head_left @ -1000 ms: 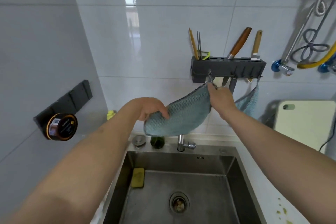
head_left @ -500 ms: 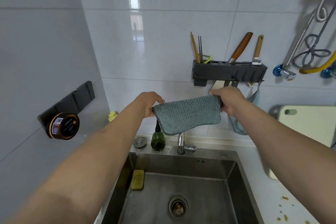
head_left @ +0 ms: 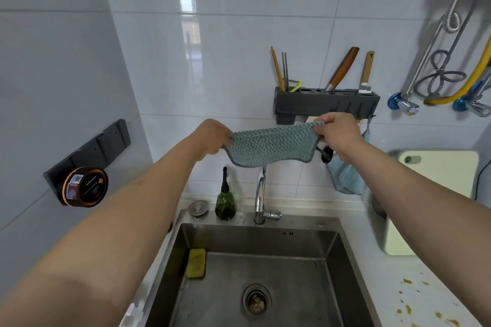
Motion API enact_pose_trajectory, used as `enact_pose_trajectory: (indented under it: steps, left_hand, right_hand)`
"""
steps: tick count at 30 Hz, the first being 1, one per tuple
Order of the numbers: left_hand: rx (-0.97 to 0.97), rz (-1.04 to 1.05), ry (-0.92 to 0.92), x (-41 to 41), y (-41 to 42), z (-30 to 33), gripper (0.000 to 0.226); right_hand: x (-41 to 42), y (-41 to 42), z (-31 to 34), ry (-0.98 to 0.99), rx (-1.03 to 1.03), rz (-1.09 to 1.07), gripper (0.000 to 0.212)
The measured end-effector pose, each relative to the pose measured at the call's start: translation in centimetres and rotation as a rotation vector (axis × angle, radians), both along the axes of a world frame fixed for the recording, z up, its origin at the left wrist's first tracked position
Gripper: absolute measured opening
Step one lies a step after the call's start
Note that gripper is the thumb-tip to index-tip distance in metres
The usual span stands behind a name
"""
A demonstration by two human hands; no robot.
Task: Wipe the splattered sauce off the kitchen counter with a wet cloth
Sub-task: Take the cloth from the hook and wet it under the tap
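A grey-green woven cloth (head_left: 273,146) hangs stretched between my two hands, above the tap (head_left: 260,191). My left hand (head_left: 212,138) pinches its left edge and my right hand (head_left: 337,135) pinches its upper right corner. Brown sauce splatters (head_left: 422,305) dot the white counter (head_left: 393,273) at the lower right, beside the steel sink (head_left: 255,273).
A dark knife and utensil rack (head_left: 326,103) hangs on the tiled wall, with a second blue cloth (head_left: 345,178) below it. A pale cutting board (head_left: 435,194) leans at the right. A green soap bottle (head_left: 225,202), a yellow sponge (head_left: 196,263) and wall hoses (head_left: 451,74) are nearby.
The cloth has come off the rack hook and been spread out flat between both hands, which have moved apart. The camera has tilted so more counter with sauce shows.
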State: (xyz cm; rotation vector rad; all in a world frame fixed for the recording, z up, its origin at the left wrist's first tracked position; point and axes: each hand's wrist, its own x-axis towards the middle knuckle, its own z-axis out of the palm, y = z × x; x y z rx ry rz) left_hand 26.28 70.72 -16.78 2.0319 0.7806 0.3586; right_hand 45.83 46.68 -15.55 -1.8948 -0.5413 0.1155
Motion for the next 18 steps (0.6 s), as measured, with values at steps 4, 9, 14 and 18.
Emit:
enact_pose_trajectory:
  steps: [4, 9, 14, 18]
  left_hand:
    - [-0.051, -0.012, -0.008, 0.6, 0.2, 0.7, 0.019]
    - [-0.476, 0.021, -0.286, 0.8, -1.7, 0.8, 0.016]
    - [-0.474, -0.045, -0.269, 2.3, -4.5, 0.2, 0.023]
    - [-0.567, -0.197, -0.258, 3.3, -6.5, 0.2, 0.041]
  right_hand:
    - [0.4, -0.2, 1.0, 0.008, 0.029, -0.003, 0.01]
    - [0.3, 0.3, 1.0, 0.04, -0.02, -0.052, 0.011]
    - [-3.1, 2.2, 1.4, -0.091, -0.11, -0.064, 0.018]
    - [-6.6, 3.9, 1.8, 0.189, -0.052, 0.434, 0.023]
